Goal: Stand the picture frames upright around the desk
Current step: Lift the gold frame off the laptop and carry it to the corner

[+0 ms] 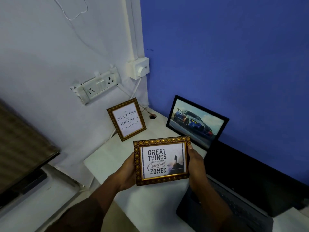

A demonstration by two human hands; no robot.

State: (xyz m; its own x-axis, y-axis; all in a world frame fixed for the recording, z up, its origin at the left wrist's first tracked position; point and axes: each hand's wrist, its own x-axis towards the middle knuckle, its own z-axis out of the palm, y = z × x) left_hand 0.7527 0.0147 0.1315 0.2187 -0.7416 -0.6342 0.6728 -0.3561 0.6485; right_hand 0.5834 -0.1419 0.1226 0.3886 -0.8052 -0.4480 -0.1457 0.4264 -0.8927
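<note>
Both hands clamp the gold-patterned frame (161,161) by its short sides: the left hand (127,171) wraps the left edge, the right hand (196,164) wraps the right edge, thumb on the front border. Held this way, the frame hangs above the white desk (107,161), clear of its surface, just left of the open laptop (234,190).

Orientation: printed face toward the wearer, text reading level. Long axis runs left to right, landscape, tipped slightly back.

Relative to the laptop, two frames already stand. A black car-photo frame (197,122) leans behind it against the blue wall (234,56). A small gold quote frame (126,119) stands further left by the white wall (50,56), portrait.

Probable faults:
- The rear stand is hidden. If it is not opened before release, the frame will likely fall flat.
- Lowering too near the laptop may knock the keyboard or screen.
- Placing it too close to the small gold frame risks toppling that one.
- A loose cable (110,136) lies near the wall; setting a foot on it would leave the frame unsteady.
</note>
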